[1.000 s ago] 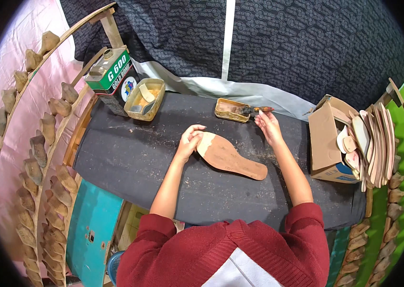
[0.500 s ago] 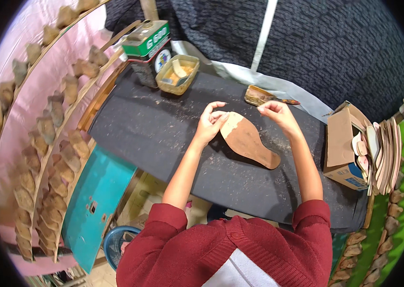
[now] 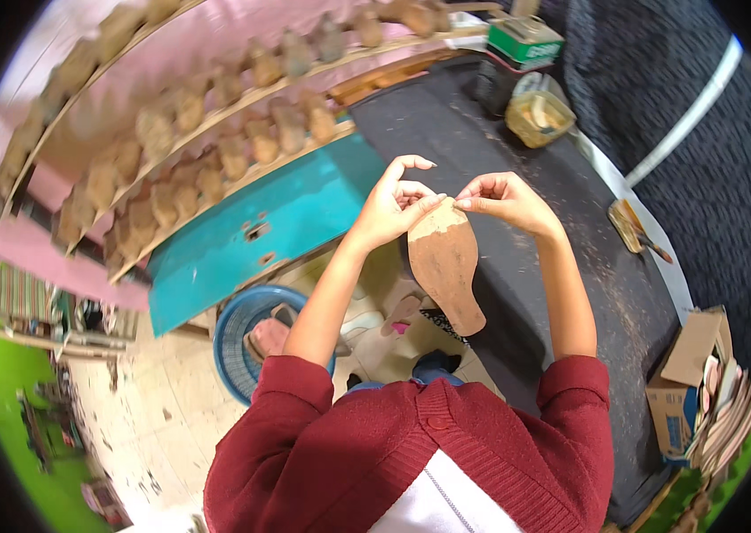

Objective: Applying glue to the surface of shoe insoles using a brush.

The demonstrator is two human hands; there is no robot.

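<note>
A brown shoe sole (image 3: 443,262) hangs from my hands over the table's near edge. Its wide toe end, topped by a pale cream patch, points up and away from me, while the narrow heel points down. My left hand (image 3: 400,206) grips the toe end from the left with thumb and fingers, its index finger curved up off the sole. From the right, my right hand (image 3: 508,202) has thumb and fingertips pinched together at the toe's edge. Whether a small scrap sits between those right fingertips I cannot make out.
A black-covered table (image 3: 606,293) carries a green-and-dark metal can (image 3: 522,44), a yellowish tub (image 3: 540,124), a small container with a brush (image 3: 633,231) and a cardboard box of soles (image 3: 682,382). Shoe lasts (image 3: 264,67) line racks at left. A blue basket (image 3: 231,355) stands on the floor.
My view has swung left, bringing the floor and basket further in. The sole now hangs more upright, and my right hand has come in from beside it to pinch at its toe edge.
</note>
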